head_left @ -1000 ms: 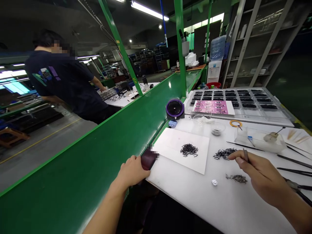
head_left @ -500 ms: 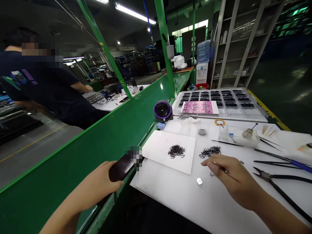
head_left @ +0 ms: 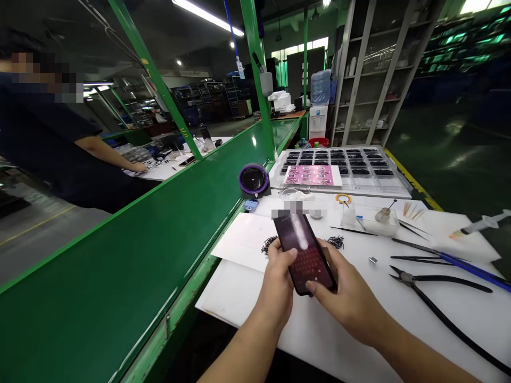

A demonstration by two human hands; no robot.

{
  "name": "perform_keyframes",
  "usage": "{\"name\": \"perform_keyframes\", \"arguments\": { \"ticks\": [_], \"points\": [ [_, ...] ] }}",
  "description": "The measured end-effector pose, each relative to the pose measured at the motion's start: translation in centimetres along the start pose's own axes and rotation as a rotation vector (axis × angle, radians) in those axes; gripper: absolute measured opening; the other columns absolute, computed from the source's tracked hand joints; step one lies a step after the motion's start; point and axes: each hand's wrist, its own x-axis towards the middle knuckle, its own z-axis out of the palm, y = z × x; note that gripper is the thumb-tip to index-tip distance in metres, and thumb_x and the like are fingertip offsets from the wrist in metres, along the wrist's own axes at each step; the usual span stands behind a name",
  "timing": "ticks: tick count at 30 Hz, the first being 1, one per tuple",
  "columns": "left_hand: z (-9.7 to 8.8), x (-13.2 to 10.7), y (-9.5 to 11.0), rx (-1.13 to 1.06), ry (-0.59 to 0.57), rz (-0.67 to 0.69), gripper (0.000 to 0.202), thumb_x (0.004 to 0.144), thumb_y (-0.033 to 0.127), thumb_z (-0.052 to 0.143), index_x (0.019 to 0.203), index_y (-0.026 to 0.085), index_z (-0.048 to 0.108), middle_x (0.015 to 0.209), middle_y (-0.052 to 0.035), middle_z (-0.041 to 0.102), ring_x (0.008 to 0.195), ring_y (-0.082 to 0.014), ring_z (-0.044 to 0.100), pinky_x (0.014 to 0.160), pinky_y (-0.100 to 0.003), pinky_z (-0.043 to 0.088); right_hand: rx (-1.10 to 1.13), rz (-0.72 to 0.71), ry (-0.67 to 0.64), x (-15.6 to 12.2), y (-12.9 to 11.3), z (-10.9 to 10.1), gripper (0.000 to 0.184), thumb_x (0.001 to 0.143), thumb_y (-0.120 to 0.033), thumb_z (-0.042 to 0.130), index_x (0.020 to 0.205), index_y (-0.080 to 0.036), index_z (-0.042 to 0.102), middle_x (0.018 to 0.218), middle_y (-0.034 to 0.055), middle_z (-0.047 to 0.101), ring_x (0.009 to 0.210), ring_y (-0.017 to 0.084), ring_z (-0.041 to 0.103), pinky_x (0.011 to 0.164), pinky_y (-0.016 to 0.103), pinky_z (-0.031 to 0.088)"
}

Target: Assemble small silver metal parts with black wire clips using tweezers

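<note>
The fingers of the left hand (head_left: 278,282) and right hand (head_left: 347,292) curl around a dark phone (head_left: 305,255) from its two sides, thumbs over the screen; neither hand is nearer, since both touch it. The phone's long axis slants from its near end, by the right thumb, away and leftward. It is held above the tabletop (head_left: 231,292), inward of the near edge. Beyond, toward the left edge, lies a white sheet (head_left: 241,239); pliers (head_left: 408,277) lie rightward.
</note>
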Motion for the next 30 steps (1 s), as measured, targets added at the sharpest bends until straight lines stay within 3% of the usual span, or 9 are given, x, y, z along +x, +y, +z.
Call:
{"name": "perform_keyframes", "arguments": {
  "ticks": [8, 15, 22, 26, 30],
  "points": [
    [-0.9, -1.0, 0.2, -0.202, 0.008, -0.043, 0.058, 0.067, 0.031, 0.064, 0.119, 0.021, 0.041, 0.109, -0.0084, 0.065, 0.104, -0.0302, 0.064, 0.083, -0.043, 0.051, -0.039, 0.074, -0.012, 1.0, 0.4, 0.0, 0.056, 0.081, -0.013, 0.059, 0.133, -0.032, 0.048, 0.110, -0.0013, 0.064, 0.088, 0.018, 0.062, 0.087, 0.034, 0.051],
    [-1.1, -1.7, 0.2, -0.242, -0.020, -0.015, 0.060, 0.067, 0.026, 0.066, 0.122, 0.022, 0.042, 0.112, -0.0070, 0.065, 0.108, -0.0300, 0.063, 0.086, -0.043, 0.052, -0.073, 0.029, -0.007, 1.0, 0.4, -0.1, 0.059, 0.079, -0.012, 0.059, 0.134, -0.033, 0.048, 0.124, -0.0008, 0.058, 0.112, 0.021, 0.057, 0.098, 0.035, 0.047],
    [-1.9, -1.4, 0.2, -0.179, -0.068, -0.010, 0.055, 0.068, 0.028, 0.066, 0.120, 0.021, 0.049, 0.113, -0.0073, 0.066, 0.108, -0.0296, 0.064, 0.088, -0.041, 0.052, -0.059, -0.037, -0.090, 0.9, 0.5, -0.9, 0.055, 0.087, -0.029, 0.066, 0.137, -0.033, 0.047, 0.124, 0.0017, 0.055, 0.112, 0.022, 0.055, 0.096, 0.035, 0.047],
    [-4.2, -1.3, 1.1, -0.135, -0.075, -0.061, 0.050, 0.071, 0.031, 0.066, 0.118, 0.017, 0.053, 0.108, -0.0101, 0.068, 0.104, -0.0311, 0.065, 0.086, -0.042, 0.052, -0.117, -0.051, -0.220, 0.5, -0.2, -1.3, 0.037, 0.091, -0.045, 0.063, 0.123, -0.027, 0.057, 0.106, 0.0031, 0.054, 0.083, 0.017, 0.054, 0.071, 0.030, 0.046],
    [-9.1, -2.0, 3.5, -0.072, -0.047, -0.150, 0.051, 0.071, 0.033, 0.064, 0.118, 0.015, 0.055, 0.107, -0.0123, 0.069, 0.098, -0.0322, 0.067, 0.082, -0.041, 0.054, -0.214, -0.082, -0.206, 0.2, -0.9, -1.9, 0.024, 0.093, -0.044, 0.058, 0.102, -0.022, 0.061, 0.089, 0.0019, 0.047, 0.070, 0.014, 0.044, 0.062, 0.030, 0.038]
  ]
}}
